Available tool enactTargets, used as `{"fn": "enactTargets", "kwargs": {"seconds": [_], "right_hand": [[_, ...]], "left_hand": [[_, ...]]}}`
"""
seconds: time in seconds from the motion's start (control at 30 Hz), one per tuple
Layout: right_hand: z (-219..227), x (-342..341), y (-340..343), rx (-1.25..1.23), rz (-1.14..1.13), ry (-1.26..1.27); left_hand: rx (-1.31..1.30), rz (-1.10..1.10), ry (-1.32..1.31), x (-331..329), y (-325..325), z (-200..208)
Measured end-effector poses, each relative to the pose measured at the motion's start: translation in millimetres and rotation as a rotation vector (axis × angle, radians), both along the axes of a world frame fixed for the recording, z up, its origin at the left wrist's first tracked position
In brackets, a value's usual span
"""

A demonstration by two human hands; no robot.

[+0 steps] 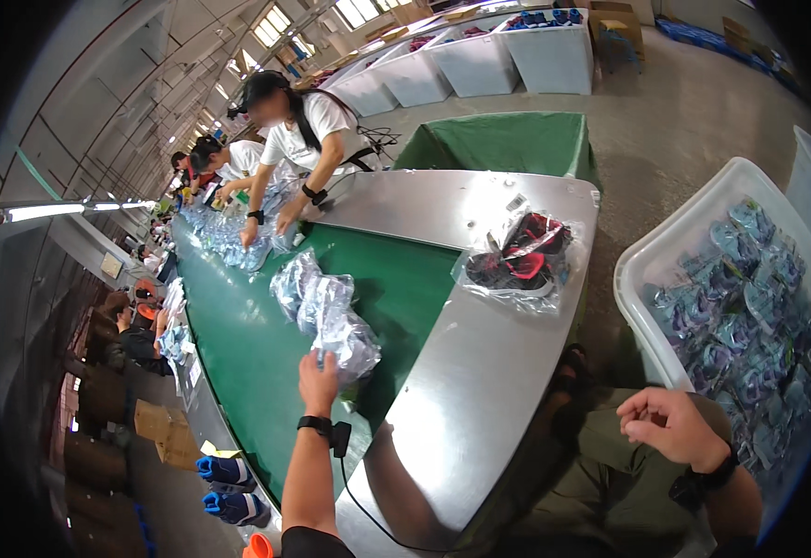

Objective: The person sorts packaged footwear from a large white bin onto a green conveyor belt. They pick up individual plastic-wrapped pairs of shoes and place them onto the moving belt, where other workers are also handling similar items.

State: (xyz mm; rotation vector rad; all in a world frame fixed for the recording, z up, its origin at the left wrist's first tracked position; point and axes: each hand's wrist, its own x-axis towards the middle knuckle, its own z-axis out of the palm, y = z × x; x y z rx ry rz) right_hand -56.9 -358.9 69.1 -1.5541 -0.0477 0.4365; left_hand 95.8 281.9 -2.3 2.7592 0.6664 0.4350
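Observation:
My left hand (pixel 319 381) reaches over the green conveyor belt, its fingers curled on the near end of a row of pale blue-lilac shoes in clear plastic bags (pixel 336 321). The fingertips are partly hidden against the plastic. My right hand (pixel 670 423) is held above my right thigh, beside the white bin. Its fingers are loosely curled in, and nothing shows in them. A clear bag with black and red shoes (pixel 521 260) lies on the metal table edge ahead of my right hand. Both wrists wear dark bands.
At my right a white plastic bin (pixel 642 270) holds many bagged blue-purple shoes. A green bin (pixel 507 139) stands behind the metal table end (pixel 461 372). Co-workers (pixel 308 135) handle a heap of bagged shoes (pixel 229 232) farther along. Blue shoes (pixel 230 507) sit at the lower left.

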Motion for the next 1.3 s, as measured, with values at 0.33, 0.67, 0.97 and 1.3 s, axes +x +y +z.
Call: {"fn": "enactTargets", "kwargs": {"seconds": [0.33,0.67,0.97,1.3], "right_hand": [[-9,-8,18,-0.342,0.149,-0.376],[-14,-12,14,-0.404,0.101,-0.525],[-13,-12,13,-0.484,0.086,-0.600],[-13,-12,10,-0.512,0.083,-0.609]], "left_hand": [[-0.593,0.020,0.020,-11,-28,1],[-1.324,0.042,0.028,-30,-51,2],[-1.324,-0.070,-0.018,-43,-72,16],[-0.192,-0.622,-0.297,-116,-148,50]]}}
